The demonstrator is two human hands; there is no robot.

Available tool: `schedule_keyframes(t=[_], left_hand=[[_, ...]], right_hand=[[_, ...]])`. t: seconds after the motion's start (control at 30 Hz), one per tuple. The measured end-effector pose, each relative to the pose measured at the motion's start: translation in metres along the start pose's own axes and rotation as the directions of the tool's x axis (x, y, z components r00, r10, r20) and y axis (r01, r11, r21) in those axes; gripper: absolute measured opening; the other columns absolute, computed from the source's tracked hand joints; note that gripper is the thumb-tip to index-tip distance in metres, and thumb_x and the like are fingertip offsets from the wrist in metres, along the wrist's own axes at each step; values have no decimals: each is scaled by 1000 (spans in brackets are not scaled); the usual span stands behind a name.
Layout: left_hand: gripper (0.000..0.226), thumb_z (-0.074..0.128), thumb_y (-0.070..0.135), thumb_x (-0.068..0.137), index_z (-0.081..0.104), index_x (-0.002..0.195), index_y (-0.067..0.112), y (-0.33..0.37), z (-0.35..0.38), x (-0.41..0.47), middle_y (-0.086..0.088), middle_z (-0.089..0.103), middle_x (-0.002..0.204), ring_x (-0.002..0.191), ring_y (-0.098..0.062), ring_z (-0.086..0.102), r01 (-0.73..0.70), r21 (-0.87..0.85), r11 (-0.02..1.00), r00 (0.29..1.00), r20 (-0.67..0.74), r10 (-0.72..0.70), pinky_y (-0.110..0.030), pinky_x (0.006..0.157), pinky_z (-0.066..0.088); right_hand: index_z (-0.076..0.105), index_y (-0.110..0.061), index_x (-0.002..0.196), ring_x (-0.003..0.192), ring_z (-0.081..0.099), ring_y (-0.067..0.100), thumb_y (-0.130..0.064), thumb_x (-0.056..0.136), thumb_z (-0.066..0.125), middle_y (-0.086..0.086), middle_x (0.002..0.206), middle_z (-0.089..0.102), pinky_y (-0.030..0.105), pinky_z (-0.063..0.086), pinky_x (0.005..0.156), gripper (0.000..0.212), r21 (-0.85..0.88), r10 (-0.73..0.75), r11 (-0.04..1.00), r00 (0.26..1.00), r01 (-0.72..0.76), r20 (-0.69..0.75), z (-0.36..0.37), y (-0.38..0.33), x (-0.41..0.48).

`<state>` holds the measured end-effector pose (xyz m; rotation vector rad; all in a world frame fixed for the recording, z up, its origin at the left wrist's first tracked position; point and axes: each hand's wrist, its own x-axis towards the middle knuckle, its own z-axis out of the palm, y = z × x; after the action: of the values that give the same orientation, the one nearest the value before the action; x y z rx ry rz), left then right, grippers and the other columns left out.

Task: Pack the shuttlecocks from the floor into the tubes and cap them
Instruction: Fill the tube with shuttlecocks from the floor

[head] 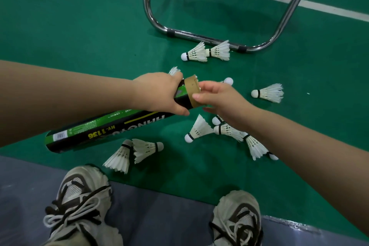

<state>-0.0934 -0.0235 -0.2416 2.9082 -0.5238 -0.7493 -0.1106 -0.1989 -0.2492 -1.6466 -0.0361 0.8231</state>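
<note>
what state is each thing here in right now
tube, uncapped, slanted, gripped near its mouth
left hand, grips the tube below its mouth
right hand, fingertips at the tube's mouth, any hold hidden
shuttlecocks, loose on the floor, lying on their sides
metal frame, standing on the floor
shoes, laced

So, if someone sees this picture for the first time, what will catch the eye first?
The green-and-black shuttlecock tube at the centre, slanting in the grip of the left hand, with the right hand at its open cardboard mouth. Next, the white feather shuttlecocks scattered on the green court floor around it.
</note>
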Motion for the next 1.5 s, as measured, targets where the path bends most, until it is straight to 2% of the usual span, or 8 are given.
schedule_keyframes(t=[0.13,0.4,0.47,0.57,0.73,1.1,1.3,1.5], left_hand=[[65,63,71,68,34,94,18,9,11,-2,3,48,72,63,-17,49,-89,96,991,996,34,86,-32,53,39],[66,61,73,67,35,93,18,28,27,-4,1,51,74,66,-20,52,-155,85,984,980,139,142,-33,57,43],[65,61,71,68,34,92,18,34,28,1,1,51,73,66,-21,51,-146,83,986,982,130,134,-33,58,43],[64,62,69,70,34,93,17,42,25,11,1,50,70,61,-17,48,-117,74,990,989,97,109,-32,55,40],[63,63,69,70,32,94,18,37,33,11,1,48,70,58,-14,45,-107,147,983,985,150,85,-31,51,38],[61,65,66,69,32,95,22,19,60,0,3,46,77,76,-21,53,-101,204,974,963,265,44,-35,65,51],[63,65,67,69,32,97,21,9,61,-4,2,46,78,76,-22,53,-75,219,973,960,280,11,-33,63,47],[62,65,67,69,31,96,22,4,62,-5,2,48,80,77,-21,55,-86,222,971,961,277,22,-32,62,47]], right_hand=[[65,-23,97,91,59,10,-21,66,63,-4,94,67,32,41,89,31,15,97,995,984,-101,148,-2,15,-8],[62,-13,93,90,50,21,-7,75,63,11,95,59,30,41,86,19,80,145,983,965,-166,221,6,38,-19],[63,-15,88,85,55,18,-9,89,58,6,88,62,31,45,88,8,100,149,981,974,-167,170,2,37,-19],[67,-21,85,86,61,19,-32,95,49,1,87,67,42,45,94,23,35,106,994,990,-103,-88,-22,34,-17],[65,-21,91,92,65,18,-35,97,41,1,89,70,39,45,95,28,118,158,986,905,-120,-396,-79,46,-25],[66,-16,100,83,63,13,-29,93,52,0,95,69,23,44,75,21,-116,252,952,939,-284,-233,-70,83,-24],[65,-21,99,84,61,15,-22,90,53,-2,93,68,32,48,79,15,-261,140,928,897,-267,-419,-72,85,-13],[53,-18,104,68,54,12,-28,86,57,-2,79,59,25,40,56,20,-570,77,733,878,-371,-473,-77,89,-16]])
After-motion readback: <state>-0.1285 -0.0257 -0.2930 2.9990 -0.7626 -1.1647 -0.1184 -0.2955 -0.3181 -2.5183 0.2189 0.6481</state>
